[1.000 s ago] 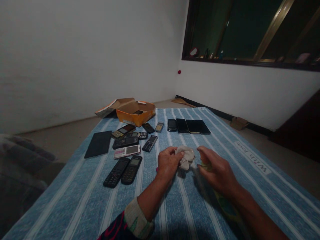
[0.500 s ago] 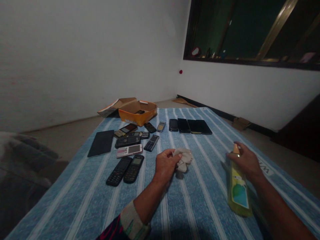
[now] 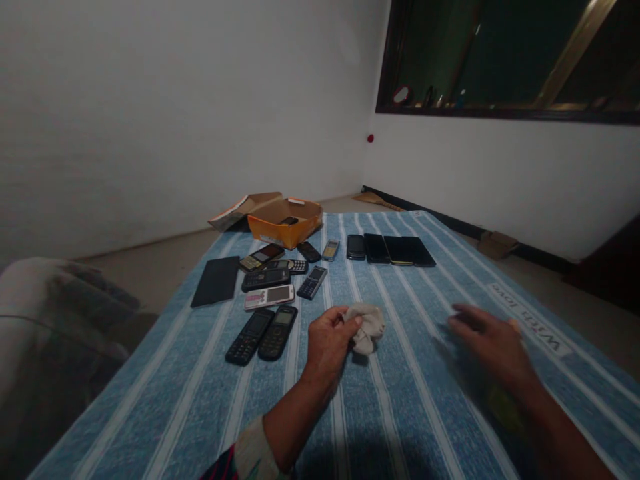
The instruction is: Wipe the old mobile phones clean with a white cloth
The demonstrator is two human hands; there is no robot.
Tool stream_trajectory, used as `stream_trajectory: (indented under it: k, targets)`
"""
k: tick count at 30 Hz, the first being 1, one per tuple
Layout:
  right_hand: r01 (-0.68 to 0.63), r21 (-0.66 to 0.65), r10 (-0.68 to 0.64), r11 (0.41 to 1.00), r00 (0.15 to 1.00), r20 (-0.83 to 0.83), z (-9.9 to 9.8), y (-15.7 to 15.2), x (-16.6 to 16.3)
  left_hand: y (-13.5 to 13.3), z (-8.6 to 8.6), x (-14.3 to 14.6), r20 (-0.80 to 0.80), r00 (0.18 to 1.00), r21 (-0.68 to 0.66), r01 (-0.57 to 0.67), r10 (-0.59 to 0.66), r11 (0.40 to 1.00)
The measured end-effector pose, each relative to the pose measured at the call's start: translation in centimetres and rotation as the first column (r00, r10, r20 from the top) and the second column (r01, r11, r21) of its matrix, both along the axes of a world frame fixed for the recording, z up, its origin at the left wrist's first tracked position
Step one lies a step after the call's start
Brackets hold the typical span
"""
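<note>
My left hand (image 3: 327, 341) pinches a crumpled whitish cloth (image 3: 369, 330) just above the striped bedspread. Over on the right, my right hand (image 3: 493, 340) is off the spray bottle, fingers stretched out and a little blurred. The yellow-green spray bottle (image 3: 504, 408) stands behind that hand and forearm, mostly hidden. Closest to my left hand are two black keypad phones (image 3: 277, 333) lying side by side. Beyond them lie a white-and-pink phone (image 3: 270, 297) and a slim grey keypad phone (image 3: 313, 283).
An orange cardboard box (image 3: 285, 233) with a phone inside stands open at the far end. Several dark phones (image 3: 377, 249) lie in a row at the far middle. A black tablet (image 3: 216, 281) lies at left. A blue striped cloth (image 3: 400, 400) covers the surface.
My right hand has let go of the spray bottle and moved slightly left of its top. My left hand still holds the cloth. The view has shifted a little.
</note>
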State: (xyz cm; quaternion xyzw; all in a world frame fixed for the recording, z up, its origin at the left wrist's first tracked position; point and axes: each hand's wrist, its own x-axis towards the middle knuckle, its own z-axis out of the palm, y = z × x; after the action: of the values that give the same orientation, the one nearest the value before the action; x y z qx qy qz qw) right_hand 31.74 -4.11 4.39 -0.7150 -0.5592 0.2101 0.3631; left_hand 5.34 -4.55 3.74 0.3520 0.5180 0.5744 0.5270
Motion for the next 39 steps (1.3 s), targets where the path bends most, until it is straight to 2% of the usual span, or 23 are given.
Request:
stream_trajectory:
  k: [1,2,4,5,6,8,12,17,19,22,25,27,29,32,34,36,39]
  targets:
    - [-0.157,-0.059,0.141,0.986,0.968,-0.209,0.2,-0.6,-2.5,-0.1,-0.1,0.1,-0.002,1.0,0.004,-0.011,0.011,1.0]
    - [-0.296,-0.098,0.235,0.95,0.885,-0.402,0.2,-1.1,-4.9,-0.2,-0.2,0.1,0.0,1.0,0.008,-0.019,0.019,1.0]
    - [-0.45,-0.067,0.292,0.89,0.677,-0.676,-0.2,-1.7,-8.9,-0.3,-0.4,0.2,0.011,0.999,0.018,-0.037,0.037,0.999]
    - [-0.502,-0.019,0.317,0.865,0.575,-0.754,-0.4,-1.8,-10.4,-0.4,-0.5,0.2,0.019,0.999,0.023,-0.042,0.042,0.999]
    - [-0.526,0.031,0.342,0.85,0.505,-0.792,-0.7,-1.7,-11.5,-0.5,-0.6,0.1,0.026,0.999,0.027,-0.049,0.048,0.998]
    - [-0.522,0.098,0.359,0.847,0.425,-0.831,-1.2,-1.2,-12.8,-0.6,-0.8,0.0,0.032,0.997,0.037,-0.071,0.07,0.997]
    - [-0.495,0.131,0.342,0.859,0.363,-0.867,-1.9,0.2,-13.3,-0.8,-0.9,-0.1,0.123,0.988,0.03,-0.098,0.093,0.995]
    - [-0.499,0.136,0.299,0.856,0.263,-0.917,-2.6,1.0,-13.1,-1.0,-0.8,0.0,0.288,0.957,-0.028,-0.011,0.018,1.0]
    - [-0.516,0.121,0.296,0.848,0.272,-0.916,-2.7,1.0,-13.0,-1.1,-1.0,0.1,0.285,0.958,-0.034,0.029,-0.018,0.999]
    - [-0.458,0.104,0.277,0.883,0.328,-0.903,-2.6,0.9,-13.0,-1.2,-1.3,0.3,0.165,0.984,-0.023,0.072,-0.067,0.997]
    - [-0.364,0.104,0.252,0.926,0.388,-0.887,-2.0,0.8,-13.1,-1.3,-1.2,0.2,-0.099,0.992,0.039,0.088,-0.083,0.995]
    - [-0.344,0.113,0.264,0.932,0.43,-0.863,-1.5,0.8,-12.8,-1.2,-1.0,-0.2,-0.287,0.956,0.125,0.101,-0.061,0.987]
    - [-0.325,0.127,0.291,0.937,0.526,-0.799,-1.3,1.1,-12.1,-1.1,-0.7,-1.0,-0.435,0.9,0.194,0.111,-0.016,0.975]
    - [-0.269,0.195,0.332,0.943,0.782,-0.527,-1.6,1.7,-10.8,-1.2,-0.8,-2.7,-0.613,0.789,0.196,0.108,0.036,0.975]
    - [-0.313,0.307,0.387,0.899,0.896,-0.217,-2.2,2.2,-10.3,-1.5,-1.3,-3.6,-0.734,0.677,0.185,0.123,0.054,0.975]
    - [-0.415,0.388,0.408,0.823,0.907,0.103,-2.8,2.4,-10.5,-2.0,-1.9,-4.2,-0.836,0.545,0.166,0.144,0.062,0.976]
    - [-0.532,0.394,0.362,0.749,0.827,0.429,-3.4,2.3,-11.8,-2.6,-2.5,-4.1,-0.917,0.395,0.133,0.192,0.047,0.972]
